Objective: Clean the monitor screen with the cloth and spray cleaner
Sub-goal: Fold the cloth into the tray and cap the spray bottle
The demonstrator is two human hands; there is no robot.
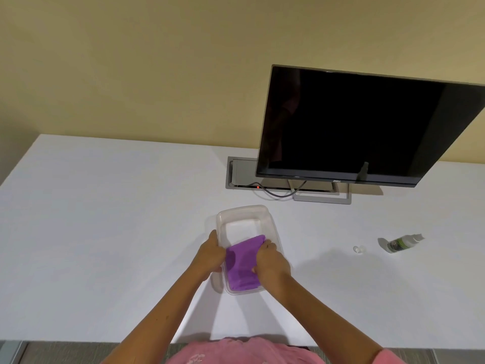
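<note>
A purple cloth (242, 266) lies in the near half of a clear plastic tray (245, 212) on the white desk. My left hand (211, 254) grips the tray's left rim and touches the cloth's left edge. My right hand (270, 261) holds the cloth's right side, fingers curled into it. The dark monitor (354, 124) stands at the back right on a silver stand. A small spray bottle (401, 243) stands far right on the desk, its clear cap (359, 249) lying off beside it to the left.
A recessed cable box (242, 172) sits in the desk behind the tray, a black cable (278, 193) running from it to the monitor stand (324, 198). The desk (105, 232) stretches bare to the left. A yellow wall stands behind.
</note>
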